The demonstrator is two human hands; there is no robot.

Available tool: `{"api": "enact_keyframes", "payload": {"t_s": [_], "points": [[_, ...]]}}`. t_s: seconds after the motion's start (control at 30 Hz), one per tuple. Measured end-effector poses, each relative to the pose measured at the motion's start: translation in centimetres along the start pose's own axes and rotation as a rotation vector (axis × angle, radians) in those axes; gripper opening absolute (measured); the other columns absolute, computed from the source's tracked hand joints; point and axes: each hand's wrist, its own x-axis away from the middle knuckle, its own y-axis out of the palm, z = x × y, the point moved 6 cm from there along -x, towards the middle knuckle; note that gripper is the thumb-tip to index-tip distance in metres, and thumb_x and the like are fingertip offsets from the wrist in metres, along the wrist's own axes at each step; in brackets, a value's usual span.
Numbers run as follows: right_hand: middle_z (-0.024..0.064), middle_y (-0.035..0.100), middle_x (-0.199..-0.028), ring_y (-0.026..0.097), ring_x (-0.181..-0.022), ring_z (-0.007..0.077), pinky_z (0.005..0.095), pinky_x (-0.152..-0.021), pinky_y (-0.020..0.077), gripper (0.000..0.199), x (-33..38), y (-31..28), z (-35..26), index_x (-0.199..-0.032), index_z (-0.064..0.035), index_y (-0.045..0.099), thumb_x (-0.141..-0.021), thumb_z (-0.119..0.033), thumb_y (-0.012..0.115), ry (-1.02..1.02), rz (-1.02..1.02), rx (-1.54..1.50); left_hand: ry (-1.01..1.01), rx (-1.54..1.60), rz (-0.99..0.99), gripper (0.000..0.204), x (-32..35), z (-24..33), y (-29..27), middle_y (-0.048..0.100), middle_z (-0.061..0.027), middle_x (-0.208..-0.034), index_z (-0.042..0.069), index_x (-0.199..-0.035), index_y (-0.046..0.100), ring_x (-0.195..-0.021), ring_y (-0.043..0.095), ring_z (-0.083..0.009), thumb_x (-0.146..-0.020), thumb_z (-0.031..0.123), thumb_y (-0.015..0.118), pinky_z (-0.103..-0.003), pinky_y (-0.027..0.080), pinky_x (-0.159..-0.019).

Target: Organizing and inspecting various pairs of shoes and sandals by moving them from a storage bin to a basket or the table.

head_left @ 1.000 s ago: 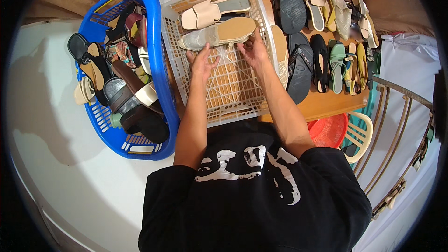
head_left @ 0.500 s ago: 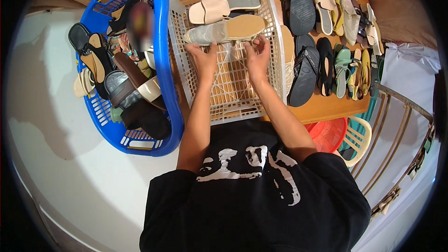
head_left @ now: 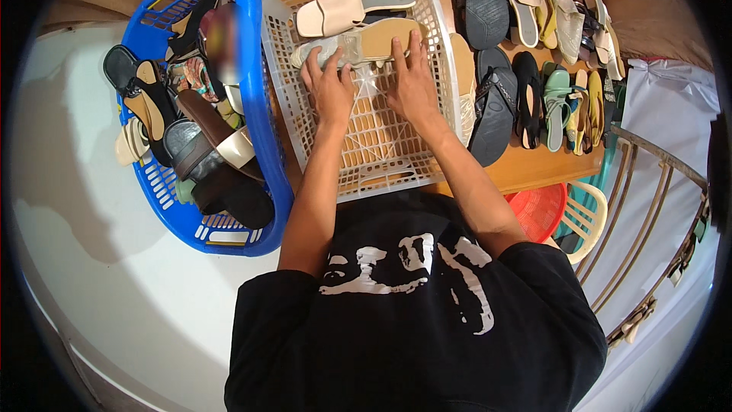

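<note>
A white slatted plastic basket point(head_left: 444, 118) stands in front of me. At its far end lie a cream slide sandal point(head_left: 325, 14) and, nearer, a sandal with a tan insole and a silvery, see-through upper point(head_left: 380, 40). My left hand point(head_left: 331, 93) rests with spread fingers on the upper's near edge. The fingers of my right hand point(head_left: 415, 90) lie stretched over the near side of the tan insole. Both hands touch this sandal without wrapping round it. Something dark shows partly between the two sandals.
To the left, a blue basket point(head_left: 268, 145) holds a jumble of sandals and shoes. Rows of footwear, including a black flip-flop point(head_left: 496, 111), line the orange-brown table point(head_left: 526, 174) on the right. Below its edge are a red basin point(head_left: 540, 212), a cream plastic chair point(head_left: 593, 221) and a metal rack point(head_left: 633, 206).
My fingers have gone from the near edge of the silvery sandal to lying over its top. The sandal sits about the same in the basket; the whole view has shifted slightly.
</note>
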Motion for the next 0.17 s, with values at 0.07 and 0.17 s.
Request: {"api": "enact_keyframes", "payload": {"t_s": [0.07, 0.17], "points": [[0.0358, 0.012, -0.161, 0.023, -0.145, 0.0576, 0.0491, -0.121, 0.0282, 0.109, -0.20, -0.14, -0.31, -0.157, 0.0016, 0.025, -0.064, -0.009, 0.083, 0.003, -0.020, 0.008, -0.029, -0.028, -0.027, 0.035, -0.30, -0.63, 0.07, 0.046, -0.0161, -0.142, 0.011, -0.125, 0.069, -0.133, 0.038, -0.0378, -0.090, 0.015, 0.072, -0.048, 0.031, -0.115], [0.0365, 0.010, -0.162, 0.024, -0.146, 0.0551, 0.0484, -0.122, 0.0281, 0.114, -0.47, 0.00, -0.34, -0.157, 0.0019, 0.023, -0.064, -0.015, 0.086, 0.025, -0.091, 0.059, -0.068, -0.039, -0.037, 0.038, -0.06, -0.50, 0.44, 0.043, -0.0148, -0.145, 0.012, -0.126, 0.069, -0.135, 0.035, -0.0378, -0.089, 0.017, 0.074, -0.051, 0.029, -0.115]]}}
